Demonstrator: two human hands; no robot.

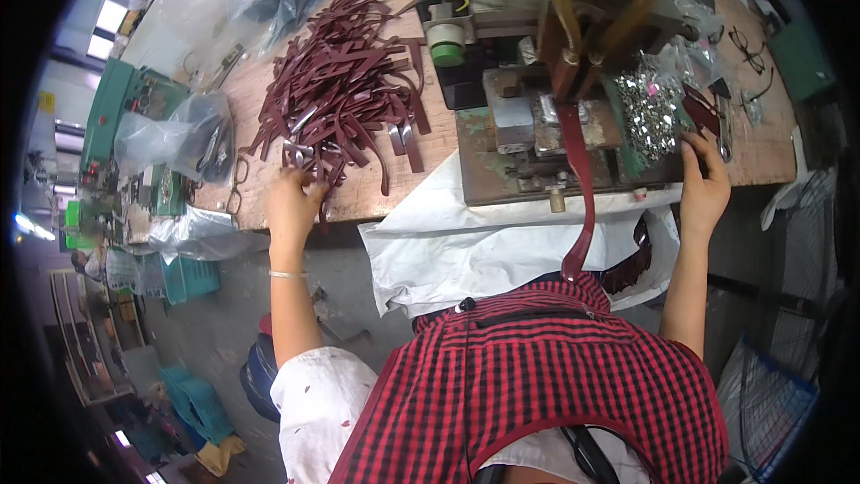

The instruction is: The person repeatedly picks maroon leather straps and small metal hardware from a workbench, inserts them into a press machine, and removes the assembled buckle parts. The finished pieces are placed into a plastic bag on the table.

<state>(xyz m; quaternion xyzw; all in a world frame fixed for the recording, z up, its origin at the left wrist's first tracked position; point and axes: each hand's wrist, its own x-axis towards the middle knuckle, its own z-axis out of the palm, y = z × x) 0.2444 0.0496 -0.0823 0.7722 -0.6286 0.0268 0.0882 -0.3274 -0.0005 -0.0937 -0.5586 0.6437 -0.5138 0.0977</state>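
Head view, maroon strap (584, 188) lengthwise from machine (573, 31) toward apron (528, 367), left hand (294, 202) grip unclear, right hand (705, 184) fingers parted

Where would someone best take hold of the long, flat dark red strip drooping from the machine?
Probably the lower stretch of the long, flat dark red strip, pinched across its faces from the right. That part droops past the worn metal base, while its top sits under the brown metal machine head. The right hand is also nearer.
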